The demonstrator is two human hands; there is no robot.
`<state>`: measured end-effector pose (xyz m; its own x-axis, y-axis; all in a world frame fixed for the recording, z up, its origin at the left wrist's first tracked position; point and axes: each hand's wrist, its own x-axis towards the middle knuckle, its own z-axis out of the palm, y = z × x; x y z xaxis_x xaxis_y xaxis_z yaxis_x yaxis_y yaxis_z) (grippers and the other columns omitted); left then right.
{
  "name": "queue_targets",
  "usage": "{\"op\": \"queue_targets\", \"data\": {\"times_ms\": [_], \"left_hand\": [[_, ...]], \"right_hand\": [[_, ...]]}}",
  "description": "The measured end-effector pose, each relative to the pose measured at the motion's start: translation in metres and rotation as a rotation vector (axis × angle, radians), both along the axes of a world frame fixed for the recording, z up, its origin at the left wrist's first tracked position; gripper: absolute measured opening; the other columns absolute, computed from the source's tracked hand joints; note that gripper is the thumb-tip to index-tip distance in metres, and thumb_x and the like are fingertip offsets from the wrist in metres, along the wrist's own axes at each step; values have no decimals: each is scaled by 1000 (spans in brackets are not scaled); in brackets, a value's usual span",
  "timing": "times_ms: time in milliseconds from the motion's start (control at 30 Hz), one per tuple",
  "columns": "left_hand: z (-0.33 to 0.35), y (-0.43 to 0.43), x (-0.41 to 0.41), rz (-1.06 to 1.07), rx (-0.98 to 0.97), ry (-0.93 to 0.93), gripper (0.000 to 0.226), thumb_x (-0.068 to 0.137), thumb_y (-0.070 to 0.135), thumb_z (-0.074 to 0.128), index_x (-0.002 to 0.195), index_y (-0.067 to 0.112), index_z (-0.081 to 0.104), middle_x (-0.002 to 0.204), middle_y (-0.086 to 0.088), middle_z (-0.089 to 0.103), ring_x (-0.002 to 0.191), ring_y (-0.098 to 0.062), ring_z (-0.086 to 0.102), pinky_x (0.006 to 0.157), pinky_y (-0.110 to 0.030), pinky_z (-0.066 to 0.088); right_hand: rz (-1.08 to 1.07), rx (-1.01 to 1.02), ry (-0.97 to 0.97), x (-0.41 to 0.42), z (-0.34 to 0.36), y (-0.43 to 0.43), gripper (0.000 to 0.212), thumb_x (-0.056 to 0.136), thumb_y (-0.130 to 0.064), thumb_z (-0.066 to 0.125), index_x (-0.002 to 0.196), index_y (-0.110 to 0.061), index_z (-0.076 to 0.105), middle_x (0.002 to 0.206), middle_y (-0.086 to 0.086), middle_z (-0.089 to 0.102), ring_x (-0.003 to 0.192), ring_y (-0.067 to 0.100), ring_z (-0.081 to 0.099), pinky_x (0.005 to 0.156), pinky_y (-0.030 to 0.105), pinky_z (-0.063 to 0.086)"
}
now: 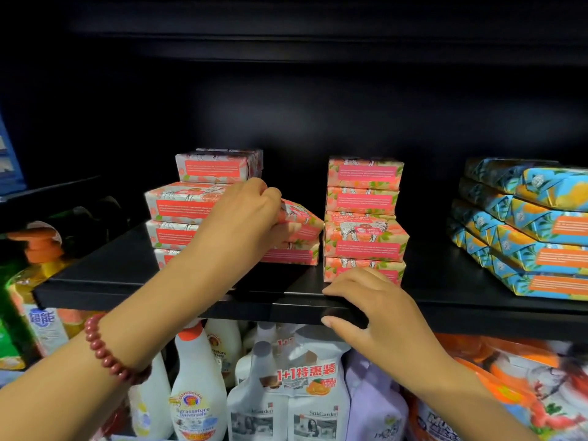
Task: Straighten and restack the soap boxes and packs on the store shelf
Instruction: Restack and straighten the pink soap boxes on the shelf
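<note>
Behind the left hand, the tilted pink box is half hidden.

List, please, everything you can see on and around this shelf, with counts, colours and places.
shelf: one, black, across the middle.
left pink stack: at least four boxes, pink floral, shelf left.
tilted pink box: one, pink floral, askew on a lower box between the stacks.
right pink stack: four boxes, pink floral, shelf centre.
blue packs: about four layers, blue and orange, shelf right.
bottles and refill pouches: several, mostly white, below the shelf.
bracelet: one, red beads, left wrist.
left hand: grips the tilted pink box.
right hand: rests on the shelf's front edge.
</note>
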<state>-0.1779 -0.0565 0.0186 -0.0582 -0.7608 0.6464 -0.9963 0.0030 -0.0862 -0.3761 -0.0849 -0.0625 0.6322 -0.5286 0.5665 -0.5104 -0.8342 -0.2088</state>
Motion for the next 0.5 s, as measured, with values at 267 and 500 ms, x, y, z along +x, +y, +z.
{"op": "queue_targets", "data": {"times_ms": [267, 500], "left_hand": [[3, -5, -4, 51, 170, 35, 49, 93, 46, 47, 125, 10, 48, 122, -10, 53, 110, -27, 52, 90, -35, 41], [-18, -11, -2, -21, 101, 6, 25, 93, 19, 54, 117, 12, 54, 115, -4, 59, 105, -22, 54, 84, -35, 45]], "right_hand": [[-2, -19, -1, -1, -2, 0, 31, 85, -34, 65, 113, -20, 63, 107, -11, 56, 100, 6, 46, 82, 17, 38], [-21, -28, -15, 0, -3, 2, 30, 82, -30, 70, 109, -16, 66, 105, -7, 61, 99, 11, 53, 79, 20, 42]]}}
